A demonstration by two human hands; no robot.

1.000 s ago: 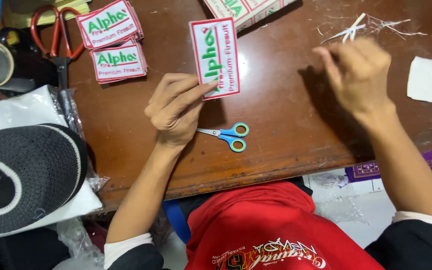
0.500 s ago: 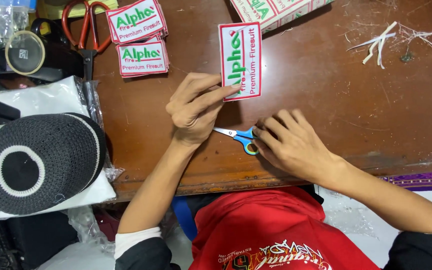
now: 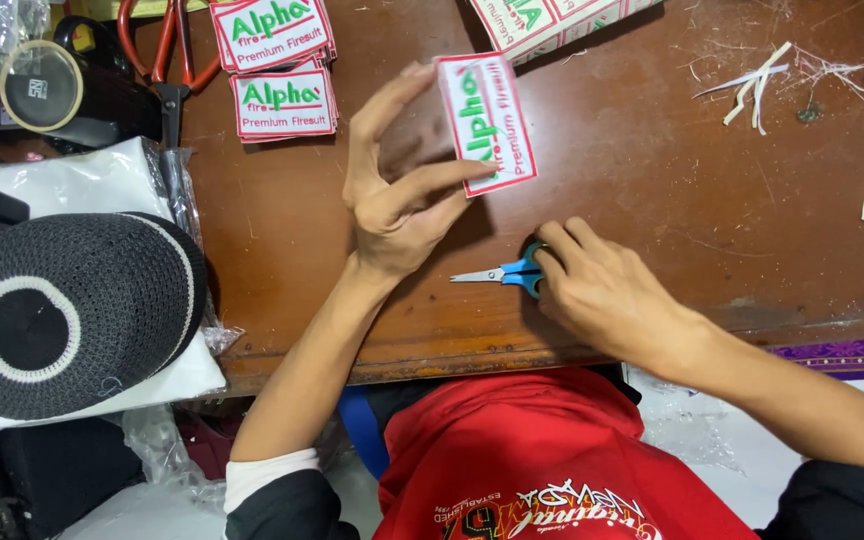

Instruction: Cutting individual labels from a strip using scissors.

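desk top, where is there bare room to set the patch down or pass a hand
Bare wood lies right of the right hand, between the white scraps and the desk's front edge. Another strip lies between the patch stacks and the left hand. The top-left corner is crowded with red scissors and tape.

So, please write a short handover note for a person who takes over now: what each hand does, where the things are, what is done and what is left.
Left hand: lifted above the table, holds one white patch with a red border and green letters between thumb and fingers.
Right hand: on the table, fingers on the blue handles of the small scissors; the blades point left, and the scissors are not lifted.
Things: more patches lie stacked at the far left, and others at the top edge. White trimmings lie at the far right.
Done: one patch picked up.
Left: the scissors are not yet raised to the held patch.
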